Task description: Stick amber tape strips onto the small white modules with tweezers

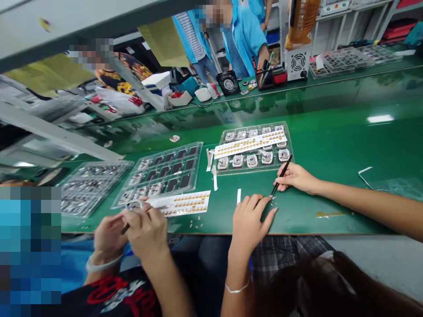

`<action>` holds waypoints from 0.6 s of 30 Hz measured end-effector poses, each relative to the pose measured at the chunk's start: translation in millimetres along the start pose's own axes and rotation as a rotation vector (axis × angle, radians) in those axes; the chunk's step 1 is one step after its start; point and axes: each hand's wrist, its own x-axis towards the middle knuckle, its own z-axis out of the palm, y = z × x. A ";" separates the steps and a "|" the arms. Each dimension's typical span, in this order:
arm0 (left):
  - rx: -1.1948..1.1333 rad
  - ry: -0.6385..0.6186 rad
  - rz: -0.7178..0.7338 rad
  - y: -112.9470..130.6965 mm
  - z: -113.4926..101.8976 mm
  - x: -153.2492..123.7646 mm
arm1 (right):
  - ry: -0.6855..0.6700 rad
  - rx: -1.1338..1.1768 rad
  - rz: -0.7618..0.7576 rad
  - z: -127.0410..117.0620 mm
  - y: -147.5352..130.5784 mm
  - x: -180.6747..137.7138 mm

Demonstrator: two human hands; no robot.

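Observation:
My left hand lies flat on the green table, fingers stretched out, with its fingertips next to a few tiny pale bits. My right hand pinches black tweezers, whose tip points down at those bits just beyond my left fingertips. Behind both hands sits a clear tray of small silver parts. A white strip of yellow labels lies across it.
At the left, a co-worker's two hands hold a small part over another label strip, beside two more clear trays. Loose white paper slips lie on the table. Small fans, tool holders and other people are across the table.

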 end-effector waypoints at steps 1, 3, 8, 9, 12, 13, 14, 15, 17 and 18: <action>-0.003 -0.012 0.006 -1.2 -0.6 0.8 | -0.001 0.005 0.000 0.0 0.1 0.1; -0.016 -0.021 0.017 -3.4 -1.2 1.4 | -0.005 0.011 0.001 0.1 0.6 0.4; -0.011 0.018 0.047 -5.7 0.7 -0.1 | -0.016 0.013 0.002 0.4 2.1 1.6; -0.007 0.029 0.052 -5.6 1.0 -0.3 | -0.018 0.013 0.000 0.4 2.4 1.8; -0.002 0.053 0.066 -4.9 1.0 -0.2 | -0.020 0.007 -0.010 0.5 2.9 2.0; 0.000 0.057 0.069 -4.7 0.8 0.0 | -0.019 0.004 -0.012 0.6 2.8 1.9; 0.004 0.062 0.072 -4.5 0.5 0.1 | -0.018 0.002 -0.013 0.8 2.7 1.6; 0.007 0.068 0.075 -4.4 0.2 0.1 | -0.017 0.001 -0.014 1.1 2.4 1.3; 0.011 0.076 0.076 -4.2 -0.3 -0.1 | -0.015 0.004 -0.013 1.9 1.6 0.7; 0.012 0.079 0.077 -4.0 -0.5 -0.3 | -0.015 0.008 -0.012 2.3 1.2 0.5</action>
